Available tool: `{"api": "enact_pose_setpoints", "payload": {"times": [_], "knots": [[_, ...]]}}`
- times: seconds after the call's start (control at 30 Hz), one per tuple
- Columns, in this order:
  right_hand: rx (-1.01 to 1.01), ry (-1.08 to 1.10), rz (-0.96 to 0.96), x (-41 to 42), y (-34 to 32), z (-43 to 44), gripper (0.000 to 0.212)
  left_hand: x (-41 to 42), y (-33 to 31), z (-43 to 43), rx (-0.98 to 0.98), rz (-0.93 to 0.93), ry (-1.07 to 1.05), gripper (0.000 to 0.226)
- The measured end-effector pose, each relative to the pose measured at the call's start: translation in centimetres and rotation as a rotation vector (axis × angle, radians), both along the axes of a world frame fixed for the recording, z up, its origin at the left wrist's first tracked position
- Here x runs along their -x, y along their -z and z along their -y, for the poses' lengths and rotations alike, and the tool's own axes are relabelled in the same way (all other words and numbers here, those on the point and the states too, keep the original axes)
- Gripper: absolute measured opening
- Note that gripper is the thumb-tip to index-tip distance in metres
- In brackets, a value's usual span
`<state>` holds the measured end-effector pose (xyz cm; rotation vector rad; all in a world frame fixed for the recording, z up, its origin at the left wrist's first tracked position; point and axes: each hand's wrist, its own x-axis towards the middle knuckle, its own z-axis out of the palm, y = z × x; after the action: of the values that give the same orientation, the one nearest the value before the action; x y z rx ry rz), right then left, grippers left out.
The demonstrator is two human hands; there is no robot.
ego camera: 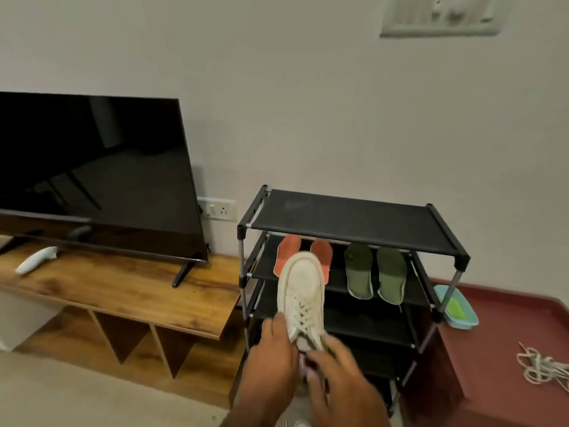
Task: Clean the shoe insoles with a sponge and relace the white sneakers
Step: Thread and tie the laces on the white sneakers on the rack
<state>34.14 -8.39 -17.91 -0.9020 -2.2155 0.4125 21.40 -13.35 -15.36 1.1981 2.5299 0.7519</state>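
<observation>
A white laced sneaker (pixel 303 288) is held up in front of the black shoe rack (pixel 348 221), toe pointing away from me. My left hand (pixel 271 368) grips its heel side from the left. My right hand (pixel 338 383) grips the collar from the right, fingers curled at the opening. On the rack's second shelf lie two orange insoles (pixel 288 252) and two green insoles (pixel 391 274). A green sponge (pixel 455 308) lies in a light blue tray (pixel 469 320) on the dark red floor strip. A loose white lace (pixel 542 366) is bundled at the far right.
A wooden TV unit (pixel 129 288) stands to the left with a black television (pixel 92 171) and a white remote (pixel 37 258) on it. A wall socket (pixel 217 208) sits between TV and rack. The rack's lower shelves are dark.
</observation>
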Motion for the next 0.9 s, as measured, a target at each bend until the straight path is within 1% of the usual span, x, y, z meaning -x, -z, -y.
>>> {"api": "enact_pose_setpoints", "payload": {"times": [0.03, 0.07, 0.1, 0.13, 0.2, 0.27, 0.33, 0.37, 0.5, 0.6, 0.7, 0.8, 0.9], "knots": [[0.042, -0.072, -0.006, -0.1, -1.3, -0.4, 0.020, 0.5, -0.7, -0.4, -0.051, -0.022, 0.011, 0.052], [0.090, -0.084, 0.011, -0.1, -2.9, -1.0, 0.020, 0.5, -1.9, -0.6, -0.100, -0.061, 0.019, 0.051], [0.088, -0.103, 0.011, 0.0, -4.2, -1.9, 0.019, 0.8, -3.0, -1.1, -0.150, -0.094, 0.024, 0.050], [0.042, -0.112, -0.005, 0.2, -5.7, -2.7, 0.017, 1.1, -4.4, -1.7, -0.177, -0.124, 0.032, 0.051], [0.055, -0.132, -0.049, 1.2, -8.7, -4.2, 0.015, 2.2, -6.7, -3.1, -0.225, -0.148, 0.019, 0.054], [0.168, -0.167, -0.156, 2.2, -11.7, -6.0, 0.017, 3.5, -8.7, -4.7, -0.251, -0.197, 0.015, 0.055], [0.297, -0.201, -0.281, 3.2, -14.4, -8.0, 0.014, 4.6, -10.4, -6.2, -0.260, -0.237, 0.023, 0.053], [0.308, -0.214, -0.300, 3.9, -15.7, -9.1, 0.013, 5.1, -10.9, -7.0, -0.265, -0.265, 0.034, 0.053], [0.138, -0.193, -0.186, 7.0, -19.4, -14.1, 0.026, 6.4, -13.3, -10.1, -0.263, -0.317, 0.055, 0.054], [0.026, -0.175, -0.107, 9.2, -22.0, -17.6, 0.029, 7.9, -15.0, -12.9, -0.286, -0.319, 0.050, 0.055], [-0.056, -0.144, -0.023, 11.0, -23.8, -20.6, 0.028, 9.4, -15.8, -15.5, -0.286, -0.365, 0.030, 0.055], [-0.129, -0.105, 0.094, 12.7, -24.2, -22.7, 0.023, 10.4, -15.6, -17.1, -0.269, -0.364, 0.017, 0.056], [-0.100, -0.122, 0.182, 13.8, -23.7, -24.3, 0.018, 11.2, -14.3, -18.0, -0.224, -0.376, -0.002, 0.059]]}}
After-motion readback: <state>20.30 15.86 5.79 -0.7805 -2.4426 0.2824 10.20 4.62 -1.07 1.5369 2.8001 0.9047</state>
